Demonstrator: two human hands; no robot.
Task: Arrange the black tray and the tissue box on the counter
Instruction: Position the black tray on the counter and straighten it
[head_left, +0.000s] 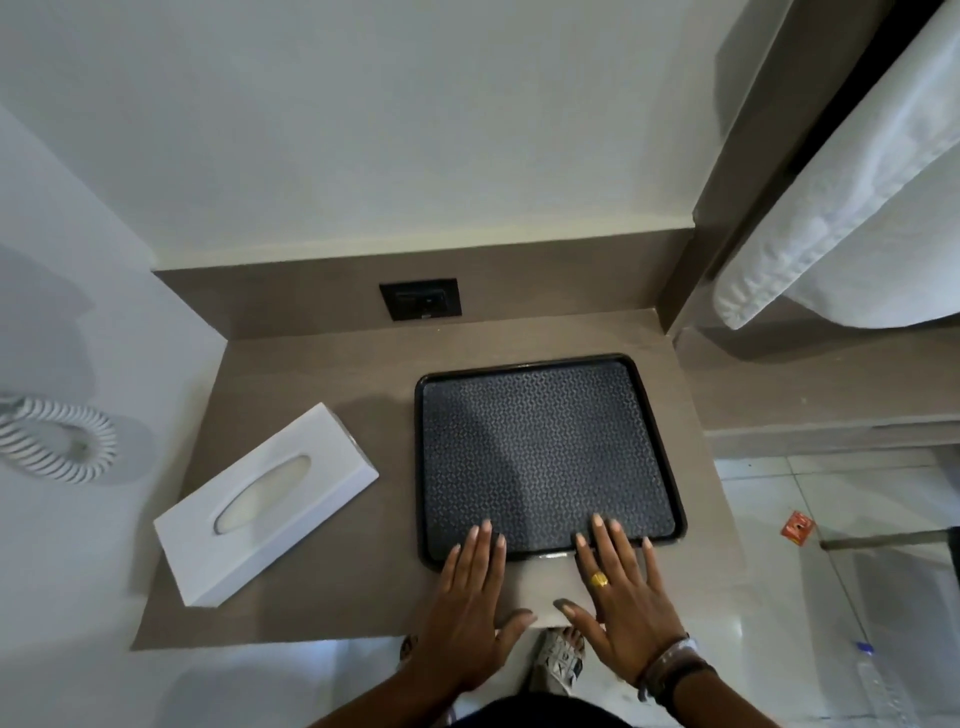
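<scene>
The black tray (545, 452) with a patterned mat lies flat on the right half of the brown counter (311, 374). My left hand (470, 603) and my right hand (618, 592) are both flat and open, fingers spread. Their fingertips rest on the tray's near edge and their palms lie over the counter in front of it. The white tissue box (267, 501) lies at an angle on the left side of the counter, apart from the tray and from both hands. Its oval slot faces up.
A black wall socket (421, 299) sits in the backsplash behind the tray. A coiled white cord (57, 441) hangs on the left wall. White towels (852, 208) hang at upper right. A plastic bottle (878, 686) and an orange wrapper (795, 527) lie on the tiled floor.
</scene>
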